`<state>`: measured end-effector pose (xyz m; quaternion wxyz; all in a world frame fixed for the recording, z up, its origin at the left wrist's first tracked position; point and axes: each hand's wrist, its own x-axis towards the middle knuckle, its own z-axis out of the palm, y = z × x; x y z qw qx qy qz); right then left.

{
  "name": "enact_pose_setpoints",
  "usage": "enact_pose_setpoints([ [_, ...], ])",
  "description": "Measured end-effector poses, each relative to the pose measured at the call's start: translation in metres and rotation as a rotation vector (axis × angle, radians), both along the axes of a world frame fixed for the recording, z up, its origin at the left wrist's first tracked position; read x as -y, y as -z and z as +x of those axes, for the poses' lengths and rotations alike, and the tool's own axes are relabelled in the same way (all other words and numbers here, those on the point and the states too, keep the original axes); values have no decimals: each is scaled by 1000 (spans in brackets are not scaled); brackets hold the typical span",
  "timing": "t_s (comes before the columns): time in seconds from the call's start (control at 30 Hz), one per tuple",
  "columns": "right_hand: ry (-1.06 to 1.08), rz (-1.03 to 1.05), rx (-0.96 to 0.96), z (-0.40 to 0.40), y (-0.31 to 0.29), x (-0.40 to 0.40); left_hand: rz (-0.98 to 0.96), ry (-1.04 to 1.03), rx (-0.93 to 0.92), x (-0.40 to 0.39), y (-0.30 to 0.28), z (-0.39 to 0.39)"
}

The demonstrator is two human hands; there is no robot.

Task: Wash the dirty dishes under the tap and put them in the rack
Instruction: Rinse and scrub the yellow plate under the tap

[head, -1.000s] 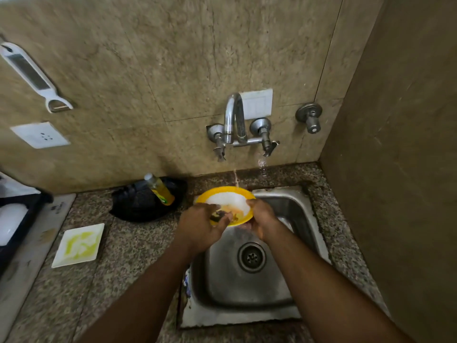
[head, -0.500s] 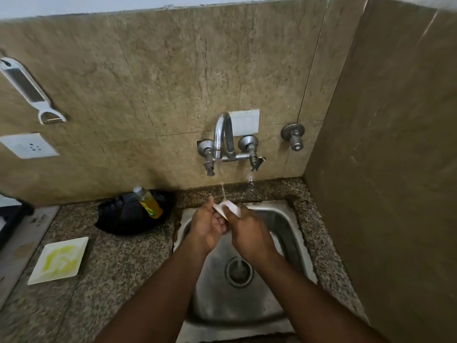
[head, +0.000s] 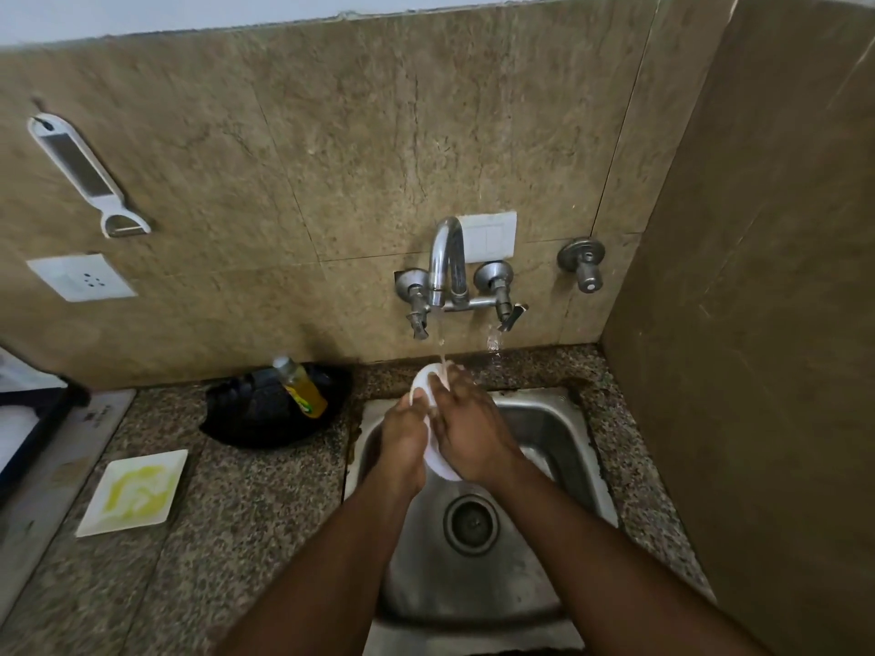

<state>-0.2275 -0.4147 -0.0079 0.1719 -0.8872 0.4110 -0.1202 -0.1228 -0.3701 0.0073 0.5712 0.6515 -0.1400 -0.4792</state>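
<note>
Going left to right from my feed: a white peeler (head: 85, 175) is hanging on the tiled wall with a white socket plate (head: 80, 277) just under it, and the edge of a dark tray (head: 28, 419) is poking in at the far left. On the speckled table (head: 246, 523) a square white dish (head: 134, 491) smeared with yellow is lying flat, well apart from the sink. Behind it a black bowl-shaped thing (head: 265, 416) is sitting against the wall with a bottle of yellow liquid (head: 300, 386) leaning in it. Then the steel sink (head: 558, 433), where both hands are working over the basin. The left hand (head: 407, 437) is curling its fingers round the left edge of a white plate (head: 426, 385), which is standing on edge between the palms, and the right hand (head: 468, 437) is pressing against its other face, fingers wrapping over it. A thin stream from the tap (head: 447, 258) is landing right on the plate's top rim. Further right, a round metal valve (head: 582, 260) is sticking out of the wall.
</note>
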Motion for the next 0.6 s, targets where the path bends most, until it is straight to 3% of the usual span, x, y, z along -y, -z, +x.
enact_pose_setpoints([
  [0.13, 35, 10, -47, 17, -6, -1, 85, 20, 76, 5, -1, 1],
  [0.27, -99, -41, 6, 21, -3, -26, 73, -71, -82, 7, -6, 9],
  [0.33, 23, -27, 35, 23, 2, -18, 53, -68, -93, 7, -1, 9],
  [0.47, 326, 313, 19, 33, -12, 26, -8, -105, -80, 5, 14, 2],
  [0.53, 263, 165, 4, 36, -11, 25, -33, -126, -133, 7, 9, 3],
  [0.6, 62, -39, 13, 35, -6, 4, -60, -164, -162, 10, -4, 6],
])
